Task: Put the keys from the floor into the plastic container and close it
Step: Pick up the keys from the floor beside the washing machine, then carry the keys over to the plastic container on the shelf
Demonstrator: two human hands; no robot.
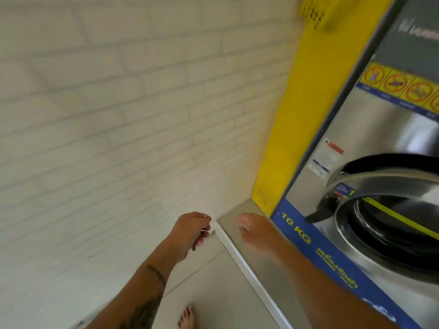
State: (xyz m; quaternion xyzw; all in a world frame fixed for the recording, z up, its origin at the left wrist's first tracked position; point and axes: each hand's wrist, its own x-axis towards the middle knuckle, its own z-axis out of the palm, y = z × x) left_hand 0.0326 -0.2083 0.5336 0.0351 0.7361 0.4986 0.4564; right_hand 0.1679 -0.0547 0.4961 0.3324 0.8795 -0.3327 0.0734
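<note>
My left hand (pixel 190 233) hangs low in the corner where the white brick wall meets the floor. Its fingers are curled around the keys (pixel 204 230): a small metal glint shows at the fingertips and a dark piece sticks out under the palm. The keys are mostly hidden by the hand. My right hand (pixel 254 231) is blurred, just to the right, over the grey plinth (pixel 237 224) under the washing machine; its fingers are loosely apart with nothing in them. No plastic container is in view.
A steel washing machine (pixel 380 138) with its round door (pixel 389 224) ajar fills the right side, beside a yellow panel (pixel 297 115). A yellow perforated basket (pixel 313 15) sits on top. A bare foot (pixel 187 317) stands on the tiled floor (pixel 213 281).
</note>
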